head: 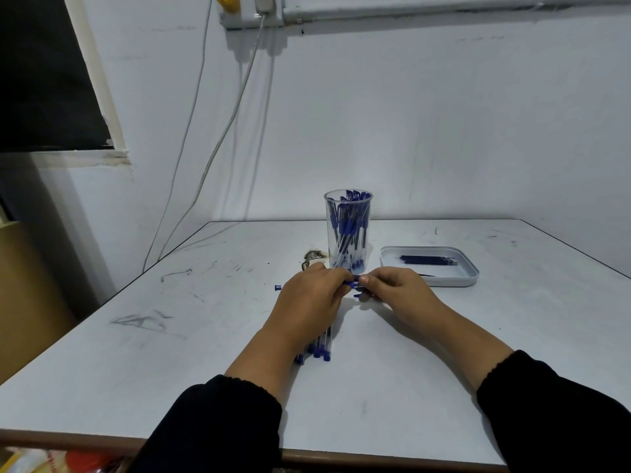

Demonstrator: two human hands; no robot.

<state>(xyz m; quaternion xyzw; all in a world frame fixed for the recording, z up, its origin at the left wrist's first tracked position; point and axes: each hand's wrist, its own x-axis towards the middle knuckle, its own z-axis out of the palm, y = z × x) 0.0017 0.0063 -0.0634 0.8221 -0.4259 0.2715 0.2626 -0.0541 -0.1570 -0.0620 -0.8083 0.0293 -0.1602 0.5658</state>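
Pen [355, 285] in the head view sits between both hands, just before the cup [348, 230] — left hand [307, 302] grips its barrel, right hand [399, 288] pinches the end. Light, stiff, slick plastic, I judge — best held mid-barrel.

Dim, cool overhead light casts soft shadows beneath both forearms; wide-angle distortion bends the edges.

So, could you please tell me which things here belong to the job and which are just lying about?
Job: pen pinched between left hand and right hand; cup of pens; loose pens by the left wrist; tray of refills; blue cap.
Lying about: wall cables; power socket.
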